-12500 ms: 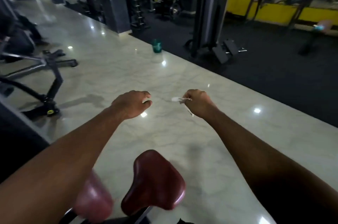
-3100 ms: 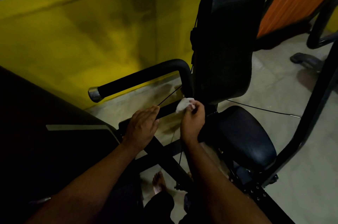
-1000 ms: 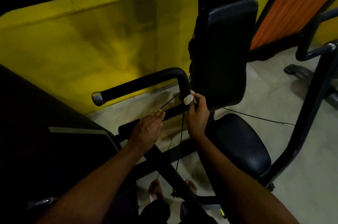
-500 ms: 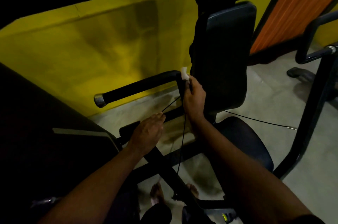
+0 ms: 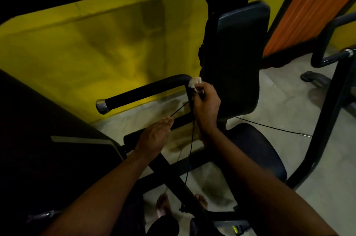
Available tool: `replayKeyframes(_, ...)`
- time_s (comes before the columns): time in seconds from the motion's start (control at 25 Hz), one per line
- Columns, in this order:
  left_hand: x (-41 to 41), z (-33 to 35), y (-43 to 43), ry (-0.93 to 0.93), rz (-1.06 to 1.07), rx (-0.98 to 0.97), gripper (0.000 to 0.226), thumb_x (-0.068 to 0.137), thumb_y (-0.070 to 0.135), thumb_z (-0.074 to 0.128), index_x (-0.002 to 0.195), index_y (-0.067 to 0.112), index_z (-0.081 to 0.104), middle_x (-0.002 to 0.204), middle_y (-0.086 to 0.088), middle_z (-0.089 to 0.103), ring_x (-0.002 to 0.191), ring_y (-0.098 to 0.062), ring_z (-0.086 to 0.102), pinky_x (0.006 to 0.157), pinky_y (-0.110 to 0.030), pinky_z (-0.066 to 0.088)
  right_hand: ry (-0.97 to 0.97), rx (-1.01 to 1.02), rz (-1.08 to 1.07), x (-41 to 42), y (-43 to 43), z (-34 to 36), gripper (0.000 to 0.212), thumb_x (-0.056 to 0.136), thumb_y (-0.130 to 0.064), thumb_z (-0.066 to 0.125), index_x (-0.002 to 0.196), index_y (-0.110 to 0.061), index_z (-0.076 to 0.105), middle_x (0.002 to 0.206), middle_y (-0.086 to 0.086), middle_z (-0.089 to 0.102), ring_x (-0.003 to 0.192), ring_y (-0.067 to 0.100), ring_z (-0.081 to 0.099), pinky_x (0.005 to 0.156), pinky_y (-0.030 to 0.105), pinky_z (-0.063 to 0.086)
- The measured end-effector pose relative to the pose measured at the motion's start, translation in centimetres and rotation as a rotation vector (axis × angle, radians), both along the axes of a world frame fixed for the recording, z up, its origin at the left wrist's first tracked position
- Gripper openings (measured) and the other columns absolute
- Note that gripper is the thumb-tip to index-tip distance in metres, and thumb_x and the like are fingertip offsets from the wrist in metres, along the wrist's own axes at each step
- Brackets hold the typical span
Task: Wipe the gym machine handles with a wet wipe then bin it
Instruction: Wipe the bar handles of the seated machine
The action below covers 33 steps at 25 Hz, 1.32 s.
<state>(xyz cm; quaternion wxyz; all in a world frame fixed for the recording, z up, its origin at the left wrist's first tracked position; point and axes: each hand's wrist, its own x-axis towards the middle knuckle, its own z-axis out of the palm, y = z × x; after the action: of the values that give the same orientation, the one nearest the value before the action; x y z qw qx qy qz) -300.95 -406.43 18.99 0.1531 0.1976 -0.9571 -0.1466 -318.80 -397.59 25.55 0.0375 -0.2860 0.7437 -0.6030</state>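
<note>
the right hand (image 5: 206, 104) pinches the crumpled wet wipe (image 5: 195, 82) against the bend of the black handle (image 5: 146, 92), while the left hand (image 5: 154, 135) hovers below, fingers flat and open, holding nothing.

handle (image 5: 146, 92) left of backrest (image 5: 237, 58), seat (image 5: 256, 151) below

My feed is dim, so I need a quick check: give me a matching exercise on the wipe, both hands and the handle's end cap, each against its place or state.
Column A:
1. wet wipe
2. left hand
3. right hand
4. end cap

Column B:
a. open and flat, holding nothing
b. shiny metal, at the handle's free end
c. white, pressed at the handle's bend
d. closed around the wipe

Pairs: 1-c, 2-a, 3-d, 4-b
</note>
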Motion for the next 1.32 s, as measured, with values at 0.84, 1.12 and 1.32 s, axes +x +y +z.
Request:
replayKeyframes(0.84,-0.9,0.4,0.4,0.021,0.04,0.095,0.037,0.095,0.016,0.052,0.128,0.003,0.062,0.128,-0.012,0.065,0.118,-0.024,0.062,0.103,-0.029,0.039,1.11,0.439,0.329,-2.5,2.3,-3.7,0.04,0.079,-0.01,0.066,0.119,-0.006,0.065,0.126,0.011,0.044,0.098,0.028,0.043,0.075,0.04,0.055)
replayKeyframes(1.12,-0.6,-0.1,0.3,0.011,0.04,0.108,0.04,0.095,0.017,0.052,0.133,0.006,0.059,0.134,-0.009,0.06,0.124,-0.02,0.057,0.106,-0.028,0.037,-0.46,-0.03,0.048,0.9,2.5,-4.8,0.029,0.096,-0.005,0.051,0.121,-0.016,0.059,0.119,0.001,0.064,0.112,0.013,0.061,0.095,0.033,0.052)
replayKeyframes(1.32,-0.9,0.2,0.6,-0.005,0.051,0.113,0.039,0.095,0.014,0.051,0.132,0.003,0.059,0.132,-0.013,0.061,0.122,-0.025,0.059,0.105,-0.034,0.039,-1.028,0.042,0.29,-3.6,1.8,-2.8,0.024,0.099,-0.014,0.047,0.114,-0.009,0.064,0.115,0.018,0.066,0.105,0.029,0.063,0.097,0.044,0.048)
